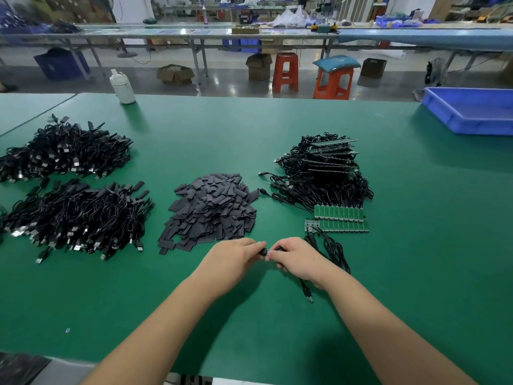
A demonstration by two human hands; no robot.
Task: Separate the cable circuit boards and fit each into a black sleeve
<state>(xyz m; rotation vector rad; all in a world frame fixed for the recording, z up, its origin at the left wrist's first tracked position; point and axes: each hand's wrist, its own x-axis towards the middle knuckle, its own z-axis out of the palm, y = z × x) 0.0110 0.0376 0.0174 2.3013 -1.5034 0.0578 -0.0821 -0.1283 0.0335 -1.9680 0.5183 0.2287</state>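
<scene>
My left hand (pixel 236 255) and my right hand (pixel 294 257) meet at the table's middle front. Between their fingertips sits a small black piece, a black sleeve (pixel 263 250), pinched by my left hand. My right hand grips the end of a black cable (pixel 333 252), whose board is hidden under the fingers. The cable loops to the right and its USB plug (pixel 308 297) lies near my right wrist. A heap of loose black sleeves (pixel 211 211) lies just beyond my hands. Green joined circuit boards (pixel 340 218) with cables lie to the right.
Two heaps of sleeved black cables (pixel 75 215) cover the left of the green table (pixel 249 134). A stack of unseparated cable boards (pixel 324 165) sits behind the green strips. A blue bin (pixel 472 112) stands at the far right, a white bottle (pixel 122 86) at the far left edge.
</scene>
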